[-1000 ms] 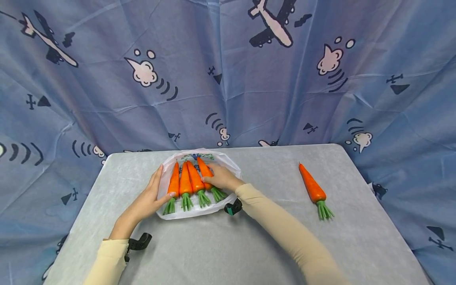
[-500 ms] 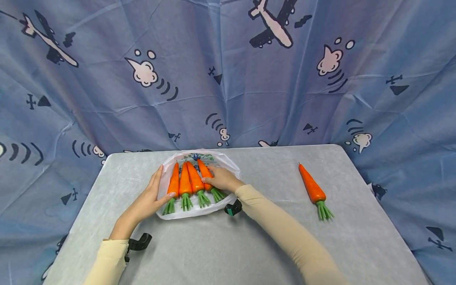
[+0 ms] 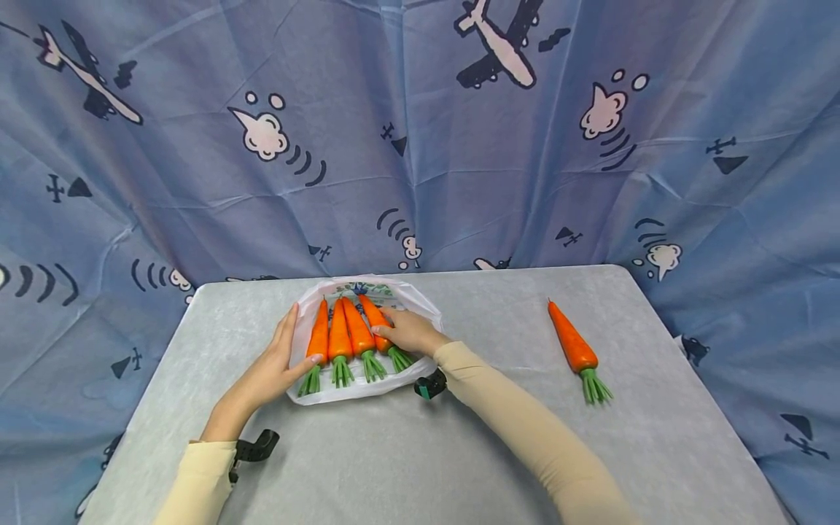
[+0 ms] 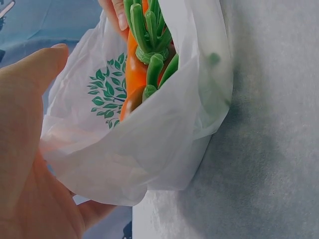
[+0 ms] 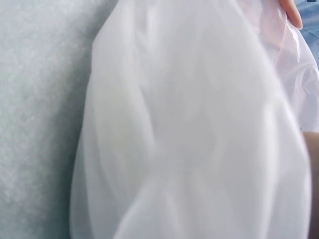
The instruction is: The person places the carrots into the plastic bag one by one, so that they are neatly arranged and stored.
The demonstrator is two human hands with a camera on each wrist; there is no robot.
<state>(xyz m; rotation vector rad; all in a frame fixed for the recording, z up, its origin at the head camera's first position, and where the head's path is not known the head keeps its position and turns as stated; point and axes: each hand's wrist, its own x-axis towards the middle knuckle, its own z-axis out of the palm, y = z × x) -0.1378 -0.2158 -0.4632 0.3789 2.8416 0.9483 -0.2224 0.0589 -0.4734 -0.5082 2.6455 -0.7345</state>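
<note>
A white plastic bag [image 3: 367, 391] lies with its mouth spread wide, and several orange carrots [image 3: 339, 335] with green tops sit side by side in it. My left hand [image 3: 265, 372] rests along the bag's left side, fingers straight and thumb over the rim near the leftmost carrot [image 3: 319, 332]. At the bag's right side my right hand [image 3: 413, 332] reaches in and holds the rightmost carrot [image 3: 375, 312], thumb on its left. The left wrist view shows the left thumb [image 4: 47, 62] beside the bag [image 4: 134, 159]. In the right wrist view, the bag [image 5: 199, 124] hides most of the right hand.
Another carrot [image 3: 574, 339] lies on the right part of the pale grey table [image 3: 367, 467], its green top toward the near side. A blue curtain [image 3: 420, 146] printed with planes hangs behind the table. Both wrists carry black camera mounts [image 3: 259, 446].
The right hand and the carrot it holds have shifted very slightly toward the near side of the bag. The left hand stays in place on the bag.
</note>
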